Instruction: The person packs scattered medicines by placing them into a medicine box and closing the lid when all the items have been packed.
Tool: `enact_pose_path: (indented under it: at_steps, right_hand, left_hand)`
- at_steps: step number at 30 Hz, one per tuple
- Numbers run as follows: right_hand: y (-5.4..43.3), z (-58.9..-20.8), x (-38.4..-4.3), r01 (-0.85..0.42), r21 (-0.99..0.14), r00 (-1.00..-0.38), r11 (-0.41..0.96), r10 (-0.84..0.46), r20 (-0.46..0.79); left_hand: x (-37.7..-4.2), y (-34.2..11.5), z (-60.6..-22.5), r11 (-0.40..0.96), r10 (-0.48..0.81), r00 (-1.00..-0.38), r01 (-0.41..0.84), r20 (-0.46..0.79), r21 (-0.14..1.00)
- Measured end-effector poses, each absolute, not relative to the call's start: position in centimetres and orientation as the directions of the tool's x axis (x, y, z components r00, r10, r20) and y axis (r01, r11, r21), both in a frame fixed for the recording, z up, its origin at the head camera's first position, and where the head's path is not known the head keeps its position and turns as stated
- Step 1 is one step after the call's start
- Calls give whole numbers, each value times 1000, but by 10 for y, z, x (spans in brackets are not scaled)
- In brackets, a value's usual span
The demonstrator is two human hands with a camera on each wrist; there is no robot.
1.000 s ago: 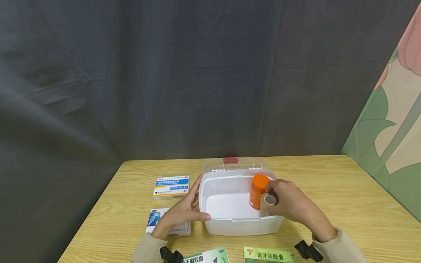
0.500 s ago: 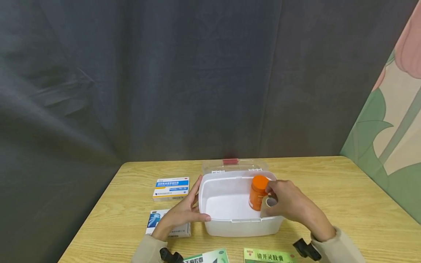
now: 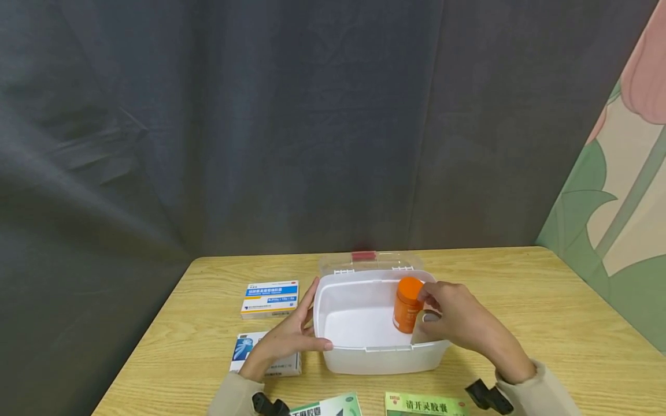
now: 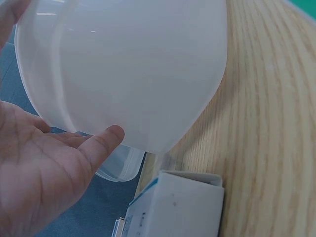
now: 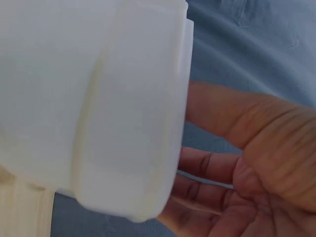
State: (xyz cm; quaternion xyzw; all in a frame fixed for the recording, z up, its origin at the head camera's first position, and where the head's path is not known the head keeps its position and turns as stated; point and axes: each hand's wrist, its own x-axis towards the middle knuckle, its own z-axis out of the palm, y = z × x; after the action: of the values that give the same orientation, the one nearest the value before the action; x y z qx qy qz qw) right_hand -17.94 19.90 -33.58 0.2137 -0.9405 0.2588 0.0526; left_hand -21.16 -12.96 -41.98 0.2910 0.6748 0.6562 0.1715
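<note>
A white plastic storage box (image 3: 380, 361) stands on the table with its hinged lid open at the back. My left hand (image 3: 291, 334) holds the box's left end, thumb over the front rim; in the left wrist view its fingers (image 4: 101, 145) lie against the outer wall. Inside, at the right, an orange bottle (image 3: 407, 309) with an orange cap stands upright. My right hand (image 3: 458, 312) reaches over the right rim and grips a tan roll (image 3: 418, 333) with a pale round core, close beside the bottle. The box wall hides the roll in the right wrist view.
Left of the box lie a blue-and-white medicine carton (image 3: 269, 299) and another white carton (image 3: 285, 366), partly behind my left forearm. Two green cartons, one left (image 3: 333, 405) and one right (image 3: 426, 404), lie at the near edge. The clear lid (image 3: 333, 264) leans back behind the box.
The tan roll has tilted slightly in my right hand, and more of its core is now covered by the fingers. My left hand and the box stay in place.
</note>
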Motion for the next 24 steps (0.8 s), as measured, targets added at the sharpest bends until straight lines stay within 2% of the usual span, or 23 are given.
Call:
enact_pose_path:
  at_steps: [13,24]
  right_hand:
    - [200,-335,-178,-562,-437,-823,702,-422,381]
    - [200,-335,-170,-605,-411,-776,682,-392,494]
  left_hand:
    - [-212,-130,-421,-23,615,-774,174,152,984]
    - [-212,-130,-421,-23,617,-772,178,154,984]
